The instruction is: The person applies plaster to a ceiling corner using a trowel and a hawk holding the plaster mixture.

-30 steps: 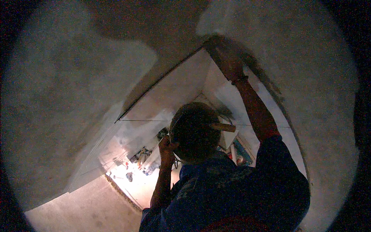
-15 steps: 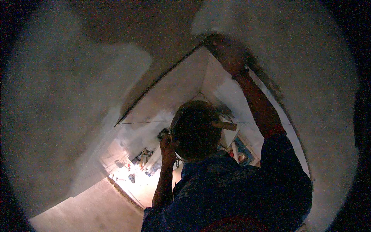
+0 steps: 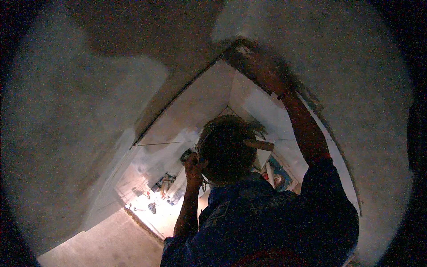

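Neither of my hands is in view. A person in a dark blue shirt (image 3: 275, 213) fills the lower middle, seen from behind, with a dark head (image 3: 224, 149). The person's right arm reaches up, and the right hand (image 3: 267, 73) lies against the grey surface above. A dark, flat edge shows under that hand, too dim to name. The person's left hand (image 3: 193, 167) is raised beside the head, at a small dark object (image 3: 186, 155) I cannot make out. Right of the head juts a wooden handle (image 3: 260, 145), with a pale flat piece (image 3: 263, 158) below it.
Bright light falls on the floor (image 3: 164, 218) at lower left, where several small items (image 3: 164, 184) lie. A blue-lined container (image 3: 280, 173) with things in it stands at the right. Pale walls (image 3: 191, 107) meet in a corner; the grey surface above has a darker brown patch (image 3: 147, 26).
The person's raised right hand has shifted slightly right and down along the surface. The left hand stays by the head. The view has moved a little.
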